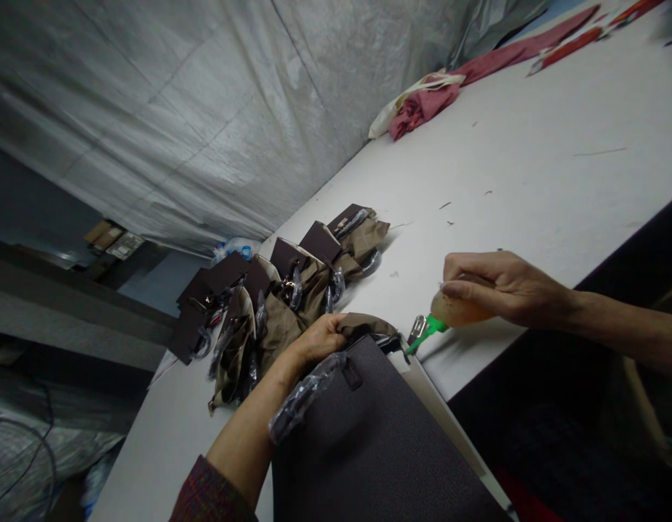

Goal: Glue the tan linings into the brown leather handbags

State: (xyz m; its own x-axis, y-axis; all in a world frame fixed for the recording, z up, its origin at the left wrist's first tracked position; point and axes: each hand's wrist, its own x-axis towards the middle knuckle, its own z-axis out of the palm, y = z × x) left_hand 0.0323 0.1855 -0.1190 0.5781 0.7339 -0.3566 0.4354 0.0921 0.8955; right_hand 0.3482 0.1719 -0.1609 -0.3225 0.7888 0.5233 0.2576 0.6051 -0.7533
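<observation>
A dark brown handbag (pixel 384 428) with a pale side edge lies at the table's near edge. Clear plastic wraps its handle (pixel 308 395). My left hand (pixel 322 337) grips the brown lining (pixel 365 321) at the bag's opening, fingers partly hidden. In my right hand (pixel 504 286) is a squeeze glue bottle (pixel 458 308) with amber contents, tilted down to the left. Its green nozzle (pixel 428 332) reaches the bag's upper corner, close to a metal clasp (pixel 417 328); whether the tip touches is hard to make out.
Several similar brown bags (pixel 284 279) with linings pulled out stand in a row on the white table (pixel 504 181). Red cloth (pixel 428 109) and red-handled tools (pixel 567 49) lie at the far end. A grey plastic sheet (pixel 205 109) hangs along the back.
</observation>
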